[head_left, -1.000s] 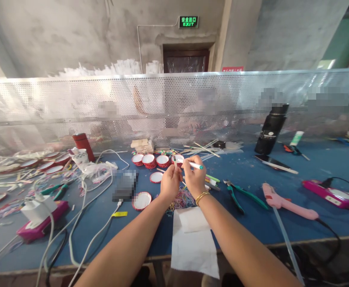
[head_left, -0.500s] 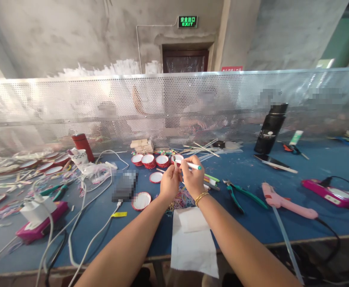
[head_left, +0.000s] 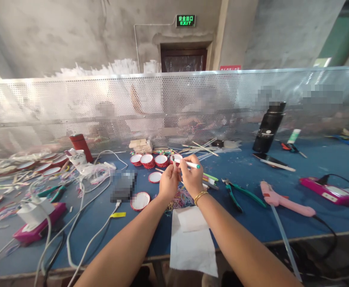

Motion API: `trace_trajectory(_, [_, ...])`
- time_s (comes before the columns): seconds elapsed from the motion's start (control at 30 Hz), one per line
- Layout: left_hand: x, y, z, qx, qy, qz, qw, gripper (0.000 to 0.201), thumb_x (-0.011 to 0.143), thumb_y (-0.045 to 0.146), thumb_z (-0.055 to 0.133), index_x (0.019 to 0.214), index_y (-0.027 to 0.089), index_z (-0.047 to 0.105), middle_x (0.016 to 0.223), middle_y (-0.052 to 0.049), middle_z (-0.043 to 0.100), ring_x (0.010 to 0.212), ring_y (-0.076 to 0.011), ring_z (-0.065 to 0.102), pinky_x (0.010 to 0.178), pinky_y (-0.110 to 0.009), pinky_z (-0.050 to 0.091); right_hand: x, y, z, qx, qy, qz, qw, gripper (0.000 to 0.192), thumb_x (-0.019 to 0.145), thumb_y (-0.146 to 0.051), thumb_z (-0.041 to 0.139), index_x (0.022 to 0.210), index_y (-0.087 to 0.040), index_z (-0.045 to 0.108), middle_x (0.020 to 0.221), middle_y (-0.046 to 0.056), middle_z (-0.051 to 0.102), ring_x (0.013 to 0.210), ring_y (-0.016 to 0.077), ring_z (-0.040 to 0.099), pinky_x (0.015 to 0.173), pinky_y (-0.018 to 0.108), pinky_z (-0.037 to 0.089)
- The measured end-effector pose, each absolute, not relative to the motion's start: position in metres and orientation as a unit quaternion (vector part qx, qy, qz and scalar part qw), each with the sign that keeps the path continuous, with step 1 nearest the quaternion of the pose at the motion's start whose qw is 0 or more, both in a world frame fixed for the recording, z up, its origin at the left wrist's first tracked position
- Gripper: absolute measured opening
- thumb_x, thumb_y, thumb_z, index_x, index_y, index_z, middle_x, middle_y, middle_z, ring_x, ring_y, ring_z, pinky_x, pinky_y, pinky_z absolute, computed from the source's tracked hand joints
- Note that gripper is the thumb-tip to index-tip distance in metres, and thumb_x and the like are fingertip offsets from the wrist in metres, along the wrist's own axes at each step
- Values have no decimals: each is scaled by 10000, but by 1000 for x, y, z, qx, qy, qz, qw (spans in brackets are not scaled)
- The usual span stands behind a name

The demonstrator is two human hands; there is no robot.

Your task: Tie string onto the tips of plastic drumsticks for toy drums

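Hardly anything has moved: the left hand (head_left: 168, 183) pinches a small stick (head_left: 174, 163), the right hand (head_left: 192, 178) a marker (head_left: 191, 164) beside it, between the near and far edges of the desk (head_left: 237, 167). Its tip looks dark; what remains is unclear.

From where I stand, I see two bare forearms, the left one (head_left: 140, 227) and the right one (head_left: 232, 231), uncovered as far up as they show. The left hand (head_left: 168, 182) is bare, its wrist too. The right hand (head_left: 192, 177) is also bare, but a gold-coloured bracelet (head_left: 200, 197) circles that wrist: a fairly thick, shiny band, textured like a chain, its finer pattern too small to make out.
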State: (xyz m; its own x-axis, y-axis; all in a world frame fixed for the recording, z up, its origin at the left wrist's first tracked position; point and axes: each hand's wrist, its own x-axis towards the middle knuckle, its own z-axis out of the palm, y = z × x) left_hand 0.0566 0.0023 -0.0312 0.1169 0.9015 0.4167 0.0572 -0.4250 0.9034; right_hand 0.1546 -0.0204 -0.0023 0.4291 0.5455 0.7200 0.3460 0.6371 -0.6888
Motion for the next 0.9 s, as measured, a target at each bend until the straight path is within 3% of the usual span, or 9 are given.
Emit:
trace_trajectory(0.6, [56, -1, -29, 642, 352, 553, 396, 356, 977, 518, 481, 804, 207, 502, 606, 35, 527, 547, -112, 448, 548, -246, 326, 156, -21, -2, -420, -523, 78, 738, 172, 896, -369, 583, 788, -239, 549, 688, -13, 620, 659, 184, 602, 661, 307, 472])
trace_trajectory(0.9, [56, 0, -30, 651, 357, 548, 385, 438, 958, 606, 478, 781, 205, 487, 633, 43, 504, 576, -106, 437, 554, -234, 322, 153, -23, -1, -405, -534, 75, 738, 159, 884, -350, 584, 780, -234, 551, 703, -19, 609, 663, 168, 575, 658, 289, 458])
